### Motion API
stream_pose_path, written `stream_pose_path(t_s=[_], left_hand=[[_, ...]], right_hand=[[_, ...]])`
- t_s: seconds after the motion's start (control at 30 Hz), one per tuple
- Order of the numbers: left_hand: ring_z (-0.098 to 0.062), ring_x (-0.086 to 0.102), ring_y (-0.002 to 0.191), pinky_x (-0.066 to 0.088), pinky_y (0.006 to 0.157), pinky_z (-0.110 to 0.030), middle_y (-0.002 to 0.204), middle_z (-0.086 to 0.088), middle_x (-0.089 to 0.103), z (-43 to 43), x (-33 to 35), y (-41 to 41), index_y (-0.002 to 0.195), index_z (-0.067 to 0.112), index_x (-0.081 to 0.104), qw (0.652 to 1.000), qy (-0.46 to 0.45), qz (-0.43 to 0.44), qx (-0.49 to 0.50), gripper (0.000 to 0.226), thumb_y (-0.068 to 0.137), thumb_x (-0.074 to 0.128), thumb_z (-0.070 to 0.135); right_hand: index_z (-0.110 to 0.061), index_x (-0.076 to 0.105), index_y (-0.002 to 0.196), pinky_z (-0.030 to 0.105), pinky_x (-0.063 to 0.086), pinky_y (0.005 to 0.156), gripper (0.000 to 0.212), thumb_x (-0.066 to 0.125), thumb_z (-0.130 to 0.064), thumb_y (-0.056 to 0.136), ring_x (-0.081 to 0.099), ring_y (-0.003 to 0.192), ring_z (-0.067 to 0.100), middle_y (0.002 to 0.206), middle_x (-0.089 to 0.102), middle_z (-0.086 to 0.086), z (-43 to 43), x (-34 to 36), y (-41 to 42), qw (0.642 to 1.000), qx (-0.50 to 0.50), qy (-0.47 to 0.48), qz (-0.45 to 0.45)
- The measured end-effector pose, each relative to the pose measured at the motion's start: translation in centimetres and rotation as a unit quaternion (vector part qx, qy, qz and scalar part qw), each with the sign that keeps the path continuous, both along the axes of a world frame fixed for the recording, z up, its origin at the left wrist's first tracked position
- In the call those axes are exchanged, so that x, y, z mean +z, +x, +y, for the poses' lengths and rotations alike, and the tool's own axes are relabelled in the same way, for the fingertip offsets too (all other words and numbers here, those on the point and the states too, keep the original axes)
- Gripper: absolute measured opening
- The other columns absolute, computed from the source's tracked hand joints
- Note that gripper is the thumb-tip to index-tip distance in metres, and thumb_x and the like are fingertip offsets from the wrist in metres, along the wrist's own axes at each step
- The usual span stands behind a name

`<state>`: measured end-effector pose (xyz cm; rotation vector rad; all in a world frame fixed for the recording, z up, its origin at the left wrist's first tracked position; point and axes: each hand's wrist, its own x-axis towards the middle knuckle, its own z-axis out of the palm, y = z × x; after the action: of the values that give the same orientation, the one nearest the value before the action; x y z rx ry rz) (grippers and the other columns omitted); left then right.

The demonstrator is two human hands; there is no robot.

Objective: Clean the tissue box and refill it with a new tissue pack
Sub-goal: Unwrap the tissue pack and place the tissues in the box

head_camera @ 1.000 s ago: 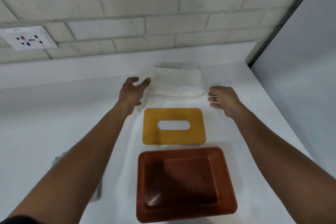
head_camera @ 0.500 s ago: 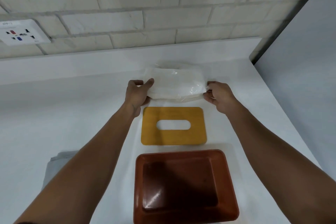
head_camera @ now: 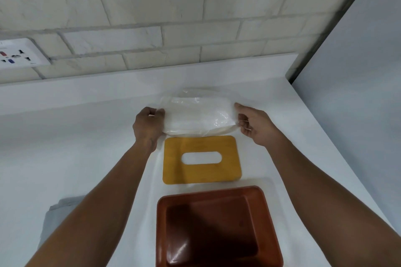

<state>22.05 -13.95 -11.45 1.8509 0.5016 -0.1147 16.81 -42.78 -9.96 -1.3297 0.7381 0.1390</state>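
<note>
At the far side of the counter (head_camera: 65,147), just beyond the yellow lid (head_camera: 173,167), the tissue pack (head_camera: 196,116) is now gripped at both short ends: the left hand (head_camera: 147,127) and right hand (head_camera: 255,125), open beside it a second ago, have curled their fingers (head_camera: 238,107) round its plastic wrap. It looks tipped up, though whether it is fully off the surface I cannot tell. With the brown tissue box (head_camera: 208,194) open and empty nearest the person, cleaning seems finished and the refill is beginning; the pack must cross the lid into it.
</note>
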Motion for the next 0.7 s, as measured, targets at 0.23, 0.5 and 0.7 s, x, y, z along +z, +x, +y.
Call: stream_pose_path(t_s=[0.23,0.5,0.7], left_hand=[[-0.042,0.051,0.125,0.047,0.095,-0.052,0.141,-0.016,0.052,-1.2,1.7,-1.9,0.138,0.027,0.054,0.923,0.337,-0.143,-0.119,0.050,0.094,0.072,0.041],[-0.014,0.060,0.109,0.041,0.080,-0.032,0.115,0.012,0.067,-7.5,4.7,-3.0,0.131,0.035,0.059,0.844,0.301,-0.204,-0.394,0.064,0.083,0.065,0.077],[-0.014,0.067,0.094,0.045,0.072,-0.030,0.101,0.012,0.072,-10.5,4.4,-3.1,0.109,0.030,0.069,0.875,0.284,-0.171,-0.352,0.021,0.096,0.064,0.047]], right_hand=[[-0.019,0.072,0.091,0.021,0.042,0.050,0.023,0.077,-0.040,0.081,0.049,0.059,0.009,0.078,0.062,-0.005,0.5,0.4,0.4,1.000,-0.001,-0.017,-0.021],[-0.005,0.073,0.115,0.023,0.050,0.051,0.053,0.034,-0.029,0.087,0.060,0.060,0.013,0.098,0.073,0.016,0.4,1.0,0.8,0.976,0.059,0.195,-0.072],[-0.004,0.068,0.109,0.026,0.058,0.059,0.029,0.047,-0.008,0.090,0.075,0.082,0.022,0.105,0.074,0.019,0.5,0.9,0.1,0.985,0.043,0.164,-0.036]])
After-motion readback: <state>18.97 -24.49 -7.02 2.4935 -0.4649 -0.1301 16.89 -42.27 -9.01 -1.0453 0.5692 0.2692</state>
